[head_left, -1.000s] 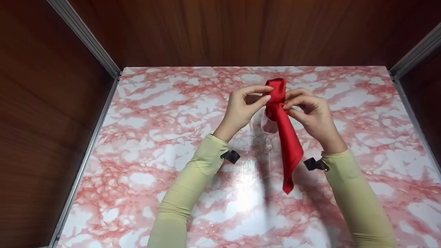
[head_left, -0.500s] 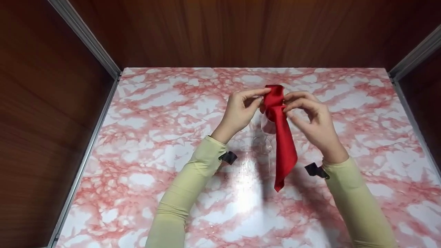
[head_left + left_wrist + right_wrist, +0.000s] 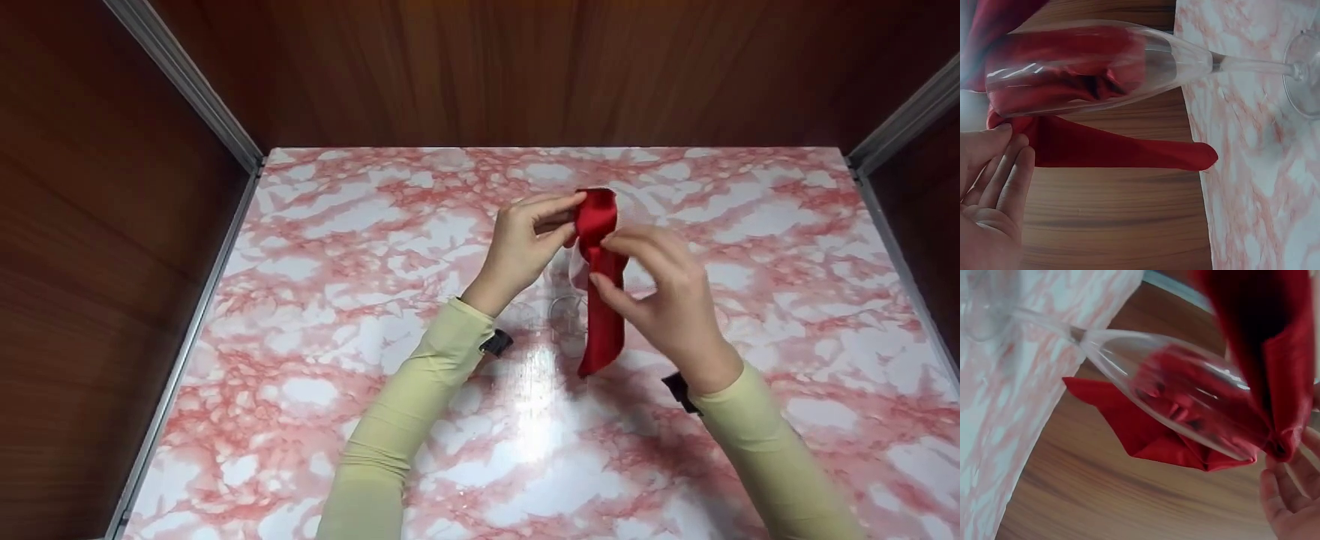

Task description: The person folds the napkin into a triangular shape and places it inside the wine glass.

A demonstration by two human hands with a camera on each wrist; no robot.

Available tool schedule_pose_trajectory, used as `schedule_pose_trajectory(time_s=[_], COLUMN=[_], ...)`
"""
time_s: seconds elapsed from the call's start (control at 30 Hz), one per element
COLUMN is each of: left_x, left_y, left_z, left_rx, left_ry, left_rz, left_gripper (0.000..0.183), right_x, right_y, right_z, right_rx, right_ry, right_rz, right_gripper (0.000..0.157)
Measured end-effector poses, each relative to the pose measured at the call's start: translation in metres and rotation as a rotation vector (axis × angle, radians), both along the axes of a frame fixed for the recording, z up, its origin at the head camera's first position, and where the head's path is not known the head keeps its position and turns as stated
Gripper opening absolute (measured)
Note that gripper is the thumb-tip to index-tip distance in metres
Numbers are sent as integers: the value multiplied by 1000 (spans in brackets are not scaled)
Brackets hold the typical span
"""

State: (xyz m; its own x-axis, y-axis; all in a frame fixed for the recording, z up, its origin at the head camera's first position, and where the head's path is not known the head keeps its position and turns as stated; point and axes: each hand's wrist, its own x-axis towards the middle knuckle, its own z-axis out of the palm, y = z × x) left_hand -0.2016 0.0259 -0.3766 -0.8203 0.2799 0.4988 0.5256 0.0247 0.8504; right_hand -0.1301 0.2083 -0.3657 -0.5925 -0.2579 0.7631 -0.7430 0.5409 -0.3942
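Observation:
A red satin napkin (image 3: 598,214) is stuffed into the bowl of a clear champagne flute (image 3: 1159,59), its folds spilling over the rim. In the right wrist view, part of the napkin (image 3: 1292,377) rises from the rim close to the camera. One narrow end hangs down outside the glass. My left hand (image 3: 517,247) pinches the napkin's upper left edge with thumb and fingers. From the right, my right hand (image 3: 671,292) holds the fabric just below the rim, with index finger and thumb at the hanging end. The flute is mostly covered in the head view.
The flute's round foot (image 3: 1303,73) stands on a red-and-white marbled table (image 3: 360,285). A brown wood-grain panel (image 3: 480,75) rises behind the table, with metal-framed side panels left and right. Each sleeve carries a small black camera mount.
My right hand has moved down and left across the hanging end, which now hangs straighter and further left. My left hand has barely shifted and still pinches the top edge.

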Motion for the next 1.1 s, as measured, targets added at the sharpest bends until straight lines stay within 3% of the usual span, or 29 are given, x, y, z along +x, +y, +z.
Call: schedule_pose_trajectory(time_s=[0.3, 0.43, 0.53, 0.63, 0.8, 0.87, 1.1], left_x=[-1, -4, -6, -5, 4, 10, 19], left_y=[-1, -3, -4, -5, -7, -9, -13], left_z=[1, 3, 3, 3, -2, -5, -12], left_rx=[-144, -268, -361, -412, -329, -279, -230], left_ry=[81, 220, 342, 401, 352, 312, 241], left_rz=[60, 76, 46, 33, 115, 119, -42], left_gripper=[29, 33, 37, 37, 32, 31, 46], right_x=[9, 12, 13, 13, 15, 17, 24], right_y=[-4, -6, -7, -8, -13, -15, -21], right_z=[-12, -17, -21, -24, -21, -17, -6], right_rx=[104, 86, 50, -2, -117, -152, -206], right_ry=[108, 131, 126, 98, 48, 40, 45], right_rz=[-28, -26, -9, 12, 20, 12, -50], right_gripper=[40, 41, 42, 42, 39, 37, 34])
